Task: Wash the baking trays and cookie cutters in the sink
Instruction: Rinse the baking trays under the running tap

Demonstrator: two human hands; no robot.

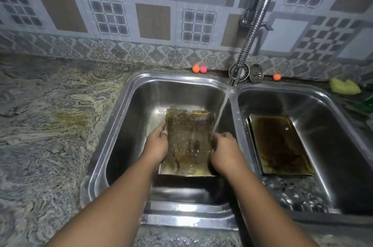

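While held under faucet water (pixel 221 111) in left sink basin (pixel 129 117): stained baking tray (pixel 187 135). At 3 o'clock, flat in right basin (pixel 323 125): second tray (pixel 280 141). Clamped on 9 o'clock rim, left hand (pixel 156 145) fingers; on 3 o'clock rim, right hand (pixel 226 151) fingers.

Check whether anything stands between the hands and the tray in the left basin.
Nothing visible does. The left hand and right hand grip the tray directly by its two long edges, and the water stream lands on it unblocked beside the right hand.
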